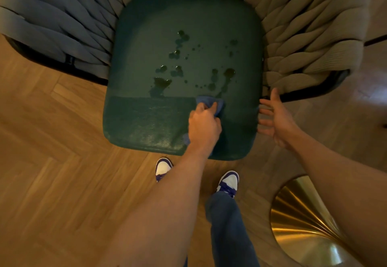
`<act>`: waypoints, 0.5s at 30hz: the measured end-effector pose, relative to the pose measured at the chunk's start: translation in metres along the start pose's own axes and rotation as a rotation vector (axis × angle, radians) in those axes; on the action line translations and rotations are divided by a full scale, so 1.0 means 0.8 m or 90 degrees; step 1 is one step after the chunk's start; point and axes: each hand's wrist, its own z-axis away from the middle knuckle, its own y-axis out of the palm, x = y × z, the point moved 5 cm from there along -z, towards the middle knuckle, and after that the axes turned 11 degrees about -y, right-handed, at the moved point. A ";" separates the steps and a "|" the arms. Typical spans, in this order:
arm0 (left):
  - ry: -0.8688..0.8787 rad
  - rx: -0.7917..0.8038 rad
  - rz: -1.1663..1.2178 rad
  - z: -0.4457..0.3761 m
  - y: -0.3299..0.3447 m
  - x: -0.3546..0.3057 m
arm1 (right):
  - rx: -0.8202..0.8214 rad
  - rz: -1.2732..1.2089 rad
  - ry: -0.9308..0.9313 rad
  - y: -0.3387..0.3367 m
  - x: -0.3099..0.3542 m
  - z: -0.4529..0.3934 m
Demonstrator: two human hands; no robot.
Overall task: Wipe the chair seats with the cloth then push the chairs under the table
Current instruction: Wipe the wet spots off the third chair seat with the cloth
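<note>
A chair with a dark green seat (146,25) and a woven beige rope back (303,36) stands right in front of me. Dark wet spots (180,57) dot the seat's middle, and a duller band runs across its front part. My left hand (204,124) presses a blue cloth (218,105) onto the seat near its front, just below the spots. My right hand (274,118) hovers open with fingers spread at the seat's right front edge, and I cannot tell whether it touches the cushion.
Herringbone wood floor (52,162) lies all around. A shiny gold ribbed table base (303,224) sits at the lower right, close to my right arm. My feet in purple and white shoes (228,183) stand just before the seat's front edge.
</note>
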 end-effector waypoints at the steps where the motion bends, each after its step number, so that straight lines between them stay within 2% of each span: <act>1: 0.015 0.013 -0.001 0.004 0.011 -0.015 | 0.005 -0.007 0.000 -0.002 -0.002 -0.002; 8: 0.105 0.118 -0.074 0.036 0.082 -0.109 | 0.003 0.024 0.007 -0.012 -0.011 -0.019; 13: 0.169 0.091 -0.148 0.039 0.074 -0.110 | -0.017 0.206 -0.042 -0.010 -0.002 -0.031; 15: 0.158 0.070 -0.147 0.033 0.061 -0.101 | -0.036 0.301 -0.086 -0.006 0.004 -0.036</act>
